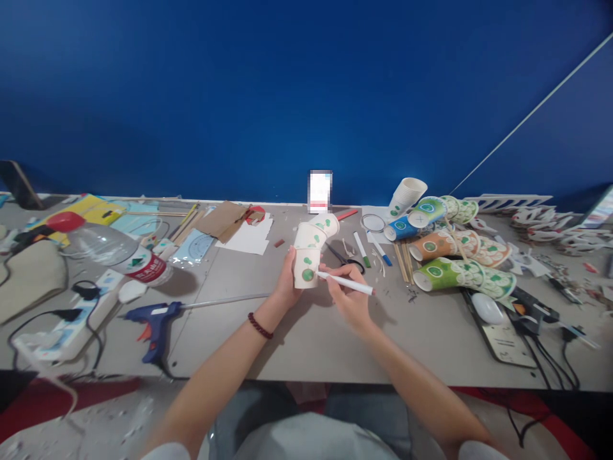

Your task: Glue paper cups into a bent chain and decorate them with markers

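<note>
My left hand (286,285) is wrapped round the lowest of a chain of joined white paper cups (311,248) with green dots, holding it above the grey table (230,332). My right hand (348,295) pinches a white marker pen (345,283). The pen's tip touches a green dot on the lowest cup. A dark red bead bracelet (260,326) sits on my left wrist.
A blue glue gun (156,318) lies left of my arms, beside a power strip (71,326) and a plastic bottle (115,250). Scissors (347,259), markers and sticks lie behind the cups. Painted cup chains (450,255) pile up at the right, with a white mouse (487,308).
</note>
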Action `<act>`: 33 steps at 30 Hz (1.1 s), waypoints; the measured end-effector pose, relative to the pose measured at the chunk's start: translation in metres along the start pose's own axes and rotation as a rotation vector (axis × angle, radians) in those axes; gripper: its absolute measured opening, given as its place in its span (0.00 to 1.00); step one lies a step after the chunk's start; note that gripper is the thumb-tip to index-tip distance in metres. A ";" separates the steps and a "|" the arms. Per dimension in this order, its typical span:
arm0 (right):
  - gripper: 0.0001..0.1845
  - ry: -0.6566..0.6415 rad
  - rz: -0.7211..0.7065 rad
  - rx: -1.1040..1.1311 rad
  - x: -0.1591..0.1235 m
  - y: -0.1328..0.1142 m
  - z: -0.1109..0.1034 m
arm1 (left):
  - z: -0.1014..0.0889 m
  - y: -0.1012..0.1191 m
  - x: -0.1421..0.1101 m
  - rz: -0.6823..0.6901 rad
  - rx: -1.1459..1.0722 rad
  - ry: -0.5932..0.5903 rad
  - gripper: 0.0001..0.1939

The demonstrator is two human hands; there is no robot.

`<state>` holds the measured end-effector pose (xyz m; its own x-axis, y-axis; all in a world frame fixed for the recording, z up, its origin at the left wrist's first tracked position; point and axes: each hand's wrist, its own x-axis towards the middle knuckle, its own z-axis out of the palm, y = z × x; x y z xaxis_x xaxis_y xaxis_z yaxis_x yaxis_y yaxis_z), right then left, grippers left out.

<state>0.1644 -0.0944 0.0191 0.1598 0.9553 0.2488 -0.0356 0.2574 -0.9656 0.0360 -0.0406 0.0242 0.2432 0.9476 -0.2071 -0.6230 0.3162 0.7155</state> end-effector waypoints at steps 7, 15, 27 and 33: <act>0.09 -0.005 -0.014 -0.021 0.000 0.001 0.000 | -0.001 0.000 -0.001 -0.018 0.033 0.013 0.34; 0.07 -0.024 -0.031 -0.007 0.001 -0.001 0.000 | -0.001 0.000 0.001 0.010 0.028 0.056 0.31; 0.10 -0.013 -0.030 0.025 0.001 -0.003 0.001 | -0.001 -0.001 0.001 0.019 0.026 0.038 0.32; 0.11 0.006 -0.005 0.017 0.001 -0.004 0.002 | -0.002 -0.002 0.002 0.016 0.042 0.020 0.34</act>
<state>0.1629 -0.0940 0.0229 0.1659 0.9531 0.2532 -0.0517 0.2648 -0.9629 0.0362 -0.0394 0.0210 0.2187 0.9532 -0.2086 -0.5947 0.2997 0.7460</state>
